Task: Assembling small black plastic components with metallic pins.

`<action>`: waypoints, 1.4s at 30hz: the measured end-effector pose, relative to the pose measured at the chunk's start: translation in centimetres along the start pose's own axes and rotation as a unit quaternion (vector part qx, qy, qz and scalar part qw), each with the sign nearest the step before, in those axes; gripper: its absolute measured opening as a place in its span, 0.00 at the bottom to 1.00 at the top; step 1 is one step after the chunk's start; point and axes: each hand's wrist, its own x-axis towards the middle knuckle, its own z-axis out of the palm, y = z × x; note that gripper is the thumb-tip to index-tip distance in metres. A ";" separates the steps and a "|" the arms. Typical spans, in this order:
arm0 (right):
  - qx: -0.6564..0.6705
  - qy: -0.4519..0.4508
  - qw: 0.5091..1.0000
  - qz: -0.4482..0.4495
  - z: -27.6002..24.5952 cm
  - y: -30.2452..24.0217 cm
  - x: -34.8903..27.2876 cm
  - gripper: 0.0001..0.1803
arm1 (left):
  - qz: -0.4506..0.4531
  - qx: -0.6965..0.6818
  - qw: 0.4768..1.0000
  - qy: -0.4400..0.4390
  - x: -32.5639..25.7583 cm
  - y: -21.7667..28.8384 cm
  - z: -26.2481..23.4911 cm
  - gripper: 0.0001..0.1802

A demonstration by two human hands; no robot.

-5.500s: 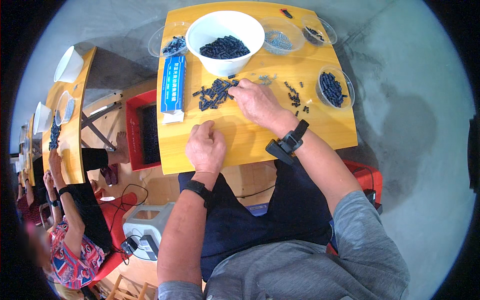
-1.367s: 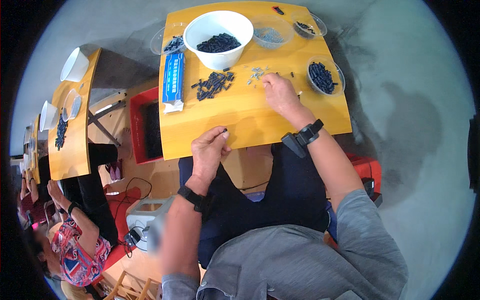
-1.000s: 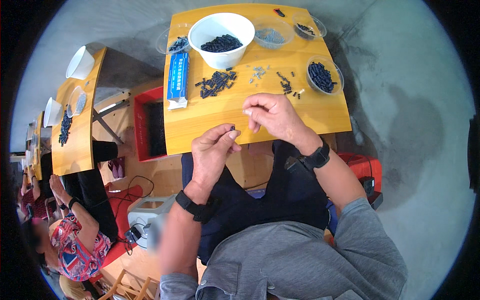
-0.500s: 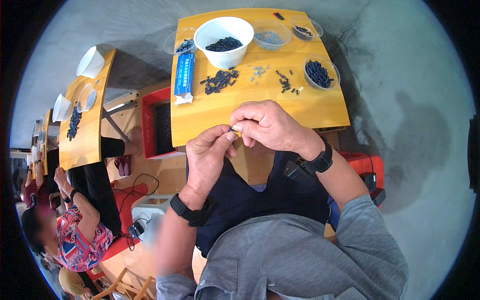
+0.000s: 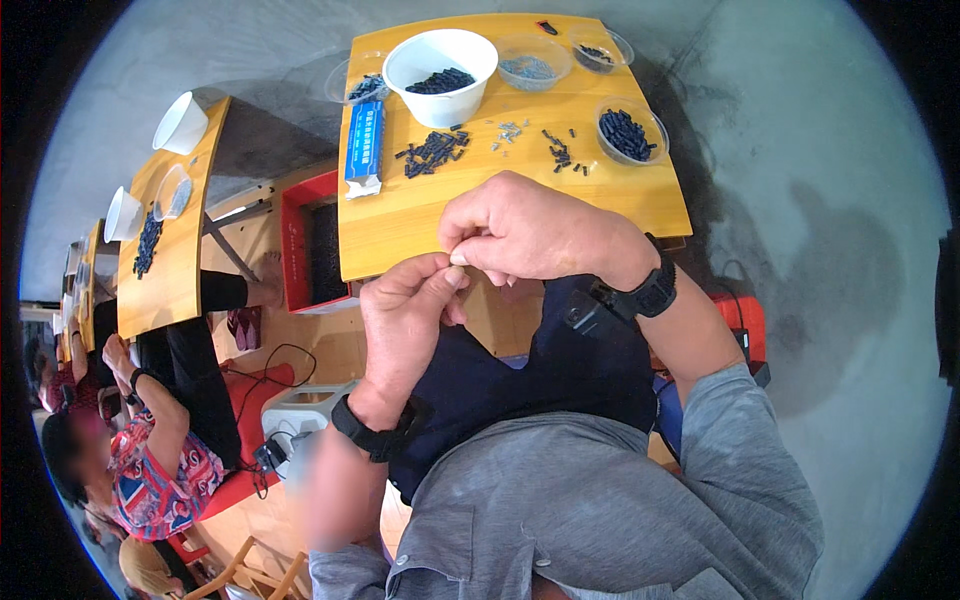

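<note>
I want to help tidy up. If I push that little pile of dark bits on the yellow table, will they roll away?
Probably some would. The pile of dark bits is many tiny loose pieces, likely light, so a push should scatter them across the smooth yellow table. A few strays already lie apart. They look short and stubby, so they may skid or roll briefly.

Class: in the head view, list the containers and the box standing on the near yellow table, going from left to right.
Blue box → white bowl → clear dish of pale bits → clear dish of dark pieces.
</note>
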 end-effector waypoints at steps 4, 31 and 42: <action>0.089 0.053 0.995 0.007 0.6 0.0 -0.4 0.05 | 0.000 -0.043 0.999 0.001 -0.1 0.2 -0.2 0.05; 0.000 0.220 0.959 -0.181 3.8 1.0 -0.9 0.03 | 0.006 -0.100 0.995 -0.025 -0.7 0.8 -1.1 0.05; -0.081 0.208 0.943 -0.247 3.5 2.1 -0.8 0.06 | -0.017 -0.093 0.995 -0.038 -0.7 0.4 -1.2 0.06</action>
